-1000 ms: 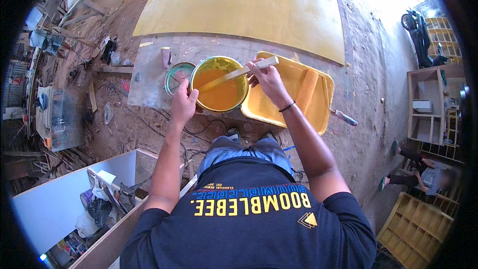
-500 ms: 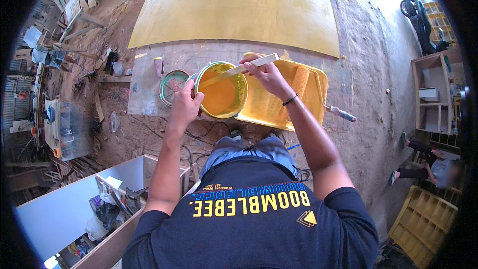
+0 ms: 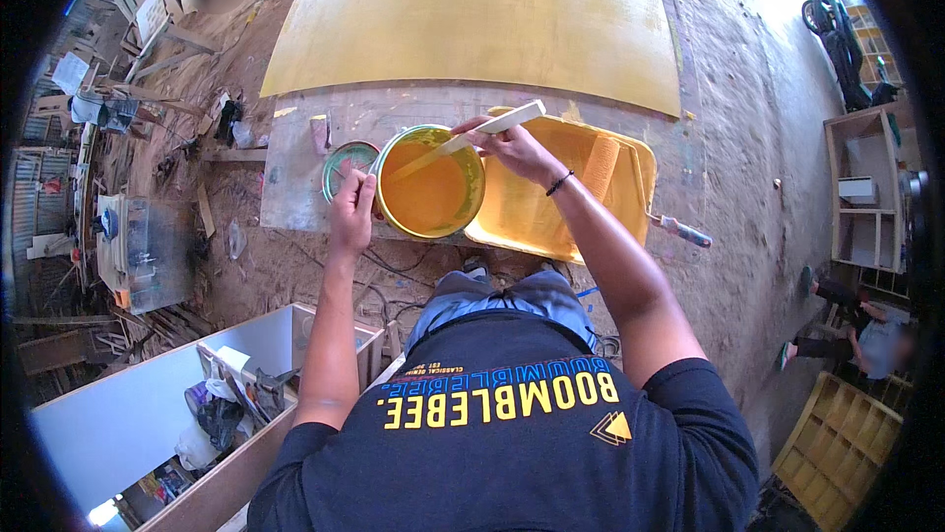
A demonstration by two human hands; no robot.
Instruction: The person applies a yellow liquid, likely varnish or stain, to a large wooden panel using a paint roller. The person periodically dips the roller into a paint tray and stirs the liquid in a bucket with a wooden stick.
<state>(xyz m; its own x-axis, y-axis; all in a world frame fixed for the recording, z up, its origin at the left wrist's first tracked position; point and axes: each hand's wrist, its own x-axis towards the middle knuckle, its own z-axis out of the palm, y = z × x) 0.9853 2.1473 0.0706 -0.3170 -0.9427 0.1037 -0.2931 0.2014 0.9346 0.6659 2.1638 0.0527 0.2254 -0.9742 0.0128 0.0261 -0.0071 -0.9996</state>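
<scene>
From the head view I have the right hand (image 3: 514,151) pinching the flat stick (image 3: 524,116) near its upper end, so the stick lies already within the fingers. Its long axis slants from upper right to lower left, dipping into the orange-yellow paint (image 3: 433,195) inside the bucket (image 3: 475,178). The left hand (image 3: 350,215) clasps the bucket's left rim, well apart from the stick; the right is nearer. The tray (image 3: 536,199) with its roller (image 3: 598,170) lies right of the bucket. Against half a second ago, I find bucket, stick and right hand slightly further left relative to the tray.
</scene>
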